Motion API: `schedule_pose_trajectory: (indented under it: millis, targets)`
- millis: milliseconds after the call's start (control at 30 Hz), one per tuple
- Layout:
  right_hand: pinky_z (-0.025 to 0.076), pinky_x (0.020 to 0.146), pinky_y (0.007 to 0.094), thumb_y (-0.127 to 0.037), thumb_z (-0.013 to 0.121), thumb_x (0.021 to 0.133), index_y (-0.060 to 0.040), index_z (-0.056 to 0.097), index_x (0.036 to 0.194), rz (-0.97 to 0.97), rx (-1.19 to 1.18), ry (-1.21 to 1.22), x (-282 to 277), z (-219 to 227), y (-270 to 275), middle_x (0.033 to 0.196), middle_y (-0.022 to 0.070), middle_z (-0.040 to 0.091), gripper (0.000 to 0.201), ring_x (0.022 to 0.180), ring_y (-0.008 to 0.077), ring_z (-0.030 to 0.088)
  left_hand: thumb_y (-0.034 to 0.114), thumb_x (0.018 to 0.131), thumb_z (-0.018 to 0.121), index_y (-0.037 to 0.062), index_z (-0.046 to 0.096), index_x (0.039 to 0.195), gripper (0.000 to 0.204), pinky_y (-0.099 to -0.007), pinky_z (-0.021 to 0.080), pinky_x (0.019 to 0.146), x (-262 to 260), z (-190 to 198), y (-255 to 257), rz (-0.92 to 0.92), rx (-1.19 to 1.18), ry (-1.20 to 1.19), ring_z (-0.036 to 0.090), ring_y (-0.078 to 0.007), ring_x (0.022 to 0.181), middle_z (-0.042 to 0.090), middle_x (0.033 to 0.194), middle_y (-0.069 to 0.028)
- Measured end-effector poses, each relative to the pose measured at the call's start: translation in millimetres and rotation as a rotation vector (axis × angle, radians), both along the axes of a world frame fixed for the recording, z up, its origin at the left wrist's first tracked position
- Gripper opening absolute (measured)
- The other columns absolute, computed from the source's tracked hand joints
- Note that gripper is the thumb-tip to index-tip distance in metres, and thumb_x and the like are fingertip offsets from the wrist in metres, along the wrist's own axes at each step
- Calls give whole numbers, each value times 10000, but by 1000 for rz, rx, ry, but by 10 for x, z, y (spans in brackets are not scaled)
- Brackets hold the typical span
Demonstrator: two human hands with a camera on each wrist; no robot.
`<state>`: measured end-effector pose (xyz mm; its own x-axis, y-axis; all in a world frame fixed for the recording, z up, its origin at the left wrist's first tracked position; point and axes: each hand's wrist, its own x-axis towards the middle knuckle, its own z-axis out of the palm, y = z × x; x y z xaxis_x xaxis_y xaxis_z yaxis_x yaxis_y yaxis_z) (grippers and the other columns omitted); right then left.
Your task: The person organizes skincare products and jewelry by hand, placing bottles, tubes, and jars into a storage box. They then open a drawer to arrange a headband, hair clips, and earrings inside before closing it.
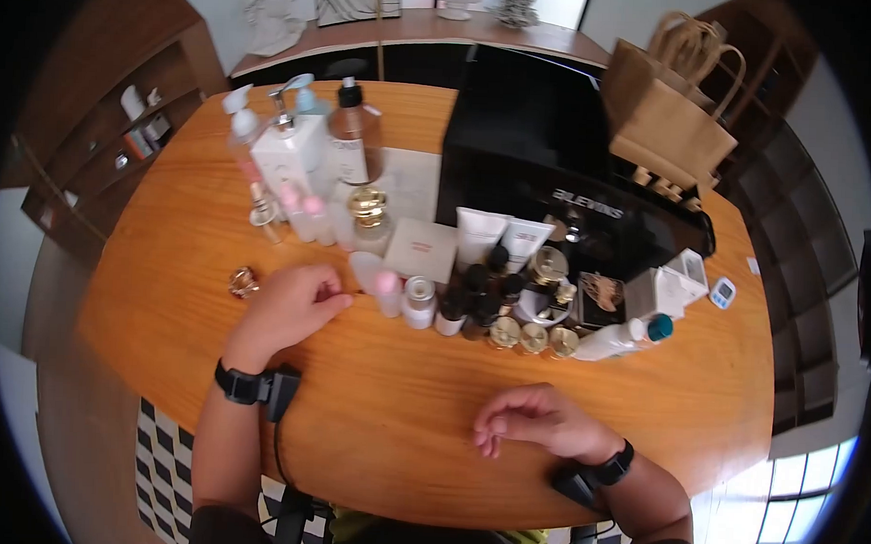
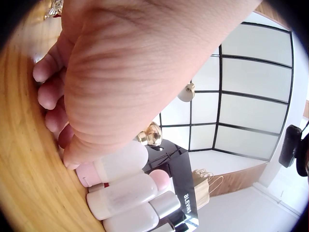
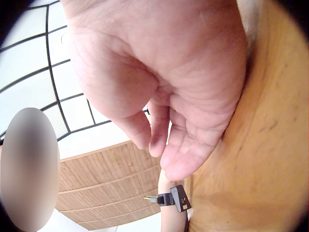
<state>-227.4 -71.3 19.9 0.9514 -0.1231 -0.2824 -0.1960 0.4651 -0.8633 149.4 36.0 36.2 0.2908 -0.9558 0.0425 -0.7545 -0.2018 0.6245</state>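
My left hand (image 1: 295, 305) rests low over the left part of the wooden table (image 1: 383, 414), fingers loosely bent with nothing visible between them. Just left of it sits a small gold-coloured object (image 1: 244, 283). To its right stands a pink-capped bottle (image 1: 388, 294), beside a white bottle with a silvery top (image 1: 419, 303). In the left wrist view, the thumb tip comes close to a pink-and-white container (image 2: 120, 162). My right hand (image 1: 541, 420) hovers near the table's front, fingers relaxed and holding nothing; the right wrist view shows its bare palm (image 3: 188, 92).
Pump bottles (image 1: 356, 145) stand at the back left. A square cream box (image 1: 422, 250), white tubes (image 1: 480, 237) and several gold-lidded jars (image 1: 533, 339) cluster mid-table. Behind them is a large black case (image 1: 527, 131), with paper bags (image 1: 671, 127) at back right.
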Motion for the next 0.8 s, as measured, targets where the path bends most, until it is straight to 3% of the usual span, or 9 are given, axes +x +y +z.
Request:
schedule_pose_trajectory:
  millis: [200,667,767,800]
  targets:
    - [588,886,349,-77,581,1103,41,681,1218,-8,-33,-17,3,18,-2,1115,124,741,193,997,211,726,238,930,792,7,683,884,260,-373,493,613,26,-3,4,-37,0,-44,665,-230,677,695,754,-120]
    - [578,859,365,-105,623,1074,69,691,1148,-77,-19,15,9,38,36,1068,157,735,201,968,241,723,263,930,799,25,685,899,265,-386,512,633,70,-65,4,-51,-74,-82,670,-268,683,707,770,-111]
    - [579,862,365,-97,621,1072,71,689,1153,-79,-17,20,12,65,38,1072,161,738,198,962,240,726,246,923,809,46,693,905,232,-379,512,631,36,45,-22,61,-177,-84,661,-253,684,705,776,-93]
    - [579,862,365,-97,621,1072,71,689,1153,-78,-16,12,15,70,41,1072,161,738,198,962,240,726,234,918,813,56,703,941,211,-374,509,627,34,72,-36,122,-330,-156,655,-243,683,716,838,-83]
